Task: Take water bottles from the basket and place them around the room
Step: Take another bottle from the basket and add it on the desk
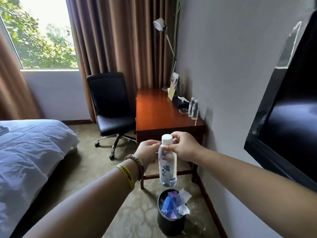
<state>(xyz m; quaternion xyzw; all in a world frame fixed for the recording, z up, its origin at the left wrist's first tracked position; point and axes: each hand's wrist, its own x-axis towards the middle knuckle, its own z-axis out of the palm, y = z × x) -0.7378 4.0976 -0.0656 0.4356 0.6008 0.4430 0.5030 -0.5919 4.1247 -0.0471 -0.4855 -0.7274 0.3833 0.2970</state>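
Observation:
A clear water bottle [167, 166] with a white cap and a pale label hangs upright in front of me, above a waste bin. My right hand [184, 147] pinches its neck just under the cap. My left hand [147, 152] touches the neck from the other side with its fingertips. Two more water bottles [193, 109] stand together on the wooden desk [157, 114], near its right edge by the wall. No basket is in view.
A black waste bin [169, 220] with paper and wrappers stands on the carpet below the bottle. A black office chair [111, 109] is left of the desk, a bed [29, 152] at far left, a wall television [289, 117] at right. A lamp [160, 24], tissue box and cards sit on the desk.

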